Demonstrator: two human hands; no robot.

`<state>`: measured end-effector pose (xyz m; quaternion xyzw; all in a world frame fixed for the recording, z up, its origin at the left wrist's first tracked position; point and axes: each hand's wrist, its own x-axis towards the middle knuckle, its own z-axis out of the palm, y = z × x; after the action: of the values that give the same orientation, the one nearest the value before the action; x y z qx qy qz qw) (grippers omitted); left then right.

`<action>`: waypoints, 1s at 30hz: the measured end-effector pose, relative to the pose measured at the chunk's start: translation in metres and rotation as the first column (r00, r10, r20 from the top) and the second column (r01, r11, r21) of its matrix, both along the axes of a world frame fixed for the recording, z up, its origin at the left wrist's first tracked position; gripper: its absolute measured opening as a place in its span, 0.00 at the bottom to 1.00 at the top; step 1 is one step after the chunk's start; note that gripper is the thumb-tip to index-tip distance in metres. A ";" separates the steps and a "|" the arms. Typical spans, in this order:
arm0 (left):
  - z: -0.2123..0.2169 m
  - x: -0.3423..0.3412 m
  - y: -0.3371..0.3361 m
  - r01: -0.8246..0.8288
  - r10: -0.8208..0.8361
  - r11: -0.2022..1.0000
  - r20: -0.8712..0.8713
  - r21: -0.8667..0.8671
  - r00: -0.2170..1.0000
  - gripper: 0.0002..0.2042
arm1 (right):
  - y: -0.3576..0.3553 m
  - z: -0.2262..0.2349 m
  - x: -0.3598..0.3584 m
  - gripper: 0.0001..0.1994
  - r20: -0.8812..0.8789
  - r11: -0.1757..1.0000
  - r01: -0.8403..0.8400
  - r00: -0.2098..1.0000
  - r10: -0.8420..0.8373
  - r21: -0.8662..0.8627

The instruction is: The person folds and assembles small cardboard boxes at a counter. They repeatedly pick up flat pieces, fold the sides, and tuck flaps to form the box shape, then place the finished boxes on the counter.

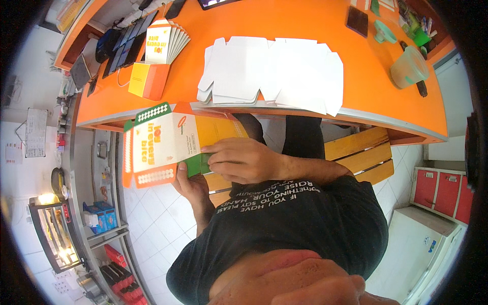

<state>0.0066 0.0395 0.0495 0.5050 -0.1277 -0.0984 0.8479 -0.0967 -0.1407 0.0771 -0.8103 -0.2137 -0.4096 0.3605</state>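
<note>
A printed cardboard box blank (168, 140), with a white panel, a yellow panel, and orange and green flaps, is held partly opened out in front of the table's edge. My left hand (192, 184) grips its near edge, thumb on the front and the other fingers hidden behind. My right hand (246, 160) pinches the small green flap (195, 164) on the near side, fingers bent over it. Just beyond, a stack of flat blanks (274, 71) lies white side up on the orange table (244, 20).
Folded printed boxes stand fanned out (160, 43) at the back left, beside a yellow and orange box piece (147, 80) and a dark panelled device (127, 48). A phone (357, 21) and a translucent tub (409, 68) stand at the right. A slatted wooden bench (366, 155) is below the table.
</note>
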 end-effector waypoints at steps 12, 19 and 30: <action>-0.042 -0.004 0.002 -0.450 0.137 0.829 0.660 0.333 0.739 0.22 | -0.005 -0.006 -0.004 0.07 -0.167 0.815 -0.073 0.964 0.205 0.575; -0.048 -0.005 0.002 -0.332 0.057 0.892 0.650 0.308 0.758 0.23 | 0.002 -0.015 0.008 0.09 0.015 0.948 0.064 0.997 -0.072 0.311; -0.084 0.008 -0.005 0.420 -0.440 0.888 -0.080 -0.188 0.894 0.23 | -0.006 -0.016 0.008 0.11 -0.045 0.971 -0.038 0.998 0.049 0.236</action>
<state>0.0146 0.0347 -0.0348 0.3852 -0.1930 -0.3034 0.8499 -0.0882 -0.1468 0.0614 -0.7672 -0.1724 -0.4035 0.4678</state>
